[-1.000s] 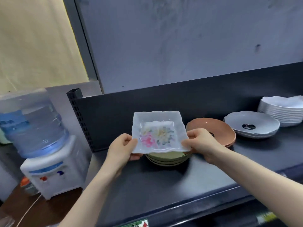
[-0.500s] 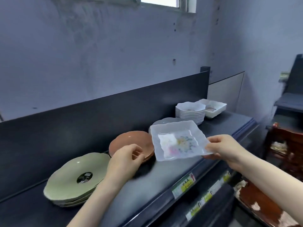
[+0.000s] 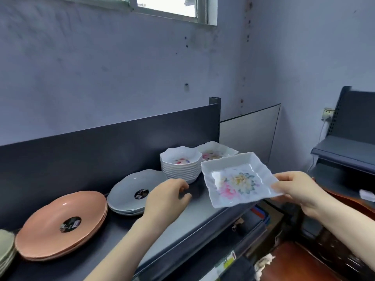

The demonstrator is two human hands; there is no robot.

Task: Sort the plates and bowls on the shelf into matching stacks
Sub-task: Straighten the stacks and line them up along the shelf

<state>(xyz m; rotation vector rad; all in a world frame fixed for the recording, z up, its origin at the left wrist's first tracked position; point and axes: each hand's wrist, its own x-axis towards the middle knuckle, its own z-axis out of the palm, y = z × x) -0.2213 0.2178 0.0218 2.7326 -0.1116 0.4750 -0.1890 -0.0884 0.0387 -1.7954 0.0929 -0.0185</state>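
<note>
Dark metal shelf (image 3: 195, 213) against a blue-grey wall, with the crockery laid out along it. From my left: a sliver of green plates (image 3: 5, 246), a salmon stack (image 3: 60, 222), a grey stack (image 3: 129, 191), then a tall pile of white scalloped bowls (image 3: 180, 165). At the far end is a square floral dish (image 3: 221, 151), just behind and beside the bowls.

My right hand (image 3: 298, 189) pinches the square floral plate (image 3: 239, 179) at its near right corner, thumb on top of the rim. The plate hangs in the air over the shelf's front edge, tilted, touching nothing else. My left hand (image 3: 166, 197) holds nothing. Its fingers are loosely curled, and it hovers above the shelf in front of the grey stack, short of the bowls.

What matters for the next move is where the matching dish lies. It is beyond the held plate and a little to its left, at the shelf's far end. The right hand is plainly the nearer one; the left would have to reach past the bowl pile.

I judge the carry should go forward and slightly inward. The plate then needs levelling and squaring corner to corner with the dish below. The risk is clipping the bowl pile on the way.
</note>
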